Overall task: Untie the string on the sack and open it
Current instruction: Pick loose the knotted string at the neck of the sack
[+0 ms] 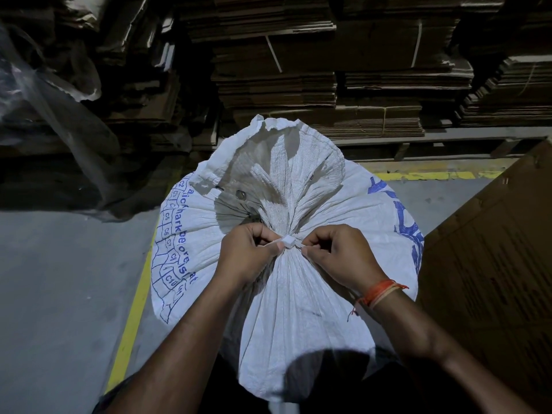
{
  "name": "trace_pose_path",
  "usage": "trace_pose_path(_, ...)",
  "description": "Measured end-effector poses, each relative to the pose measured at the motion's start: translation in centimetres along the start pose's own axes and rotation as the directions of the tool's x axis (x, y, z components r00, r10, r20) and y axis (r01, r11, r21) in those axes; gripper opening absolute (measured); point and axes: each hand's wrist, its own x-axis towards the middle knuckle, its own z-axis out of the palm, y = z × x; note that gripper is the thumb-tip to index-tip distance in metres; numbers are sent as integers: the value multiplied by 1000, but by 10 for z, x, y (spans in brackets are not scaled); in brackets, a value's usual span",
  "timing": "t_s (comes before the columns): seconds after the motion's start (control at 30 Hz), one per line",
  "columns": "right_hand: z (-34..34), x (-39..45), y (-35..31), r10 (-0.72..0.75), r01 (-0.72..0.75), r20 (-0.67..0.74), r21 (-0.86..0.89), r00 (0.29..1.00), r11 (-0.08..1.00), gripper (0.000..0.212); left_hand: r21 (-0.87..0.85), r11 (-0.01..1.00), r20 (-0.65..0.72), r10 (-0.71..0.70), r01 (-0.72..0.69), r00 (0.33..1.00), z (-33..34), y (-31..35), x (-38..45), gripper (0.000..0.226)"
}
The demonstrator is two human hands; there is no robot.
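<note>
Sack (298,294), white woven plastic with blue print, stands upright on a grey floor directly below the viewer, its neck gathered tight. Left hand (248,255) and right hand (334,255) meet at the neck, fingers curled closed, each pinching an end of the white string (288,242) beside its knot. Judging from this, the knot is still tied. Best to hold one end steady and work the knot loose rather than pulling both ends apart, which would likely tighten it. Beyond, the sack's frilled mouth fans out; farther back stand cardboard stacks (328,70).
</note>
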Motion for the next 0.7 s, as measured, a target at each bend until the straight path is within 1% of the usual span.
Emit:
trace_pose_path(0.13,4,0,-1,9,-9,-15,8,1000,1000,6,2,1000,4,-8,8,1000,1,-1,1,7)
trace_pose_path(0.33,7,1,-1,20,-19,-26,38,999,999,4,-15,1000,21,-5,6,1000,0,-2,1,7)
trace_pose_path(0.57,-5,0,-2,64,-68,49,89,997,994,4,-43,999,41,0,2,999,-1,-1,2,12)
trace_pose_path(0.7,-11,-1,0,55,-60,62,85,997,995,7,-57,998,46,-2,4,999,-2,-2,2,12)
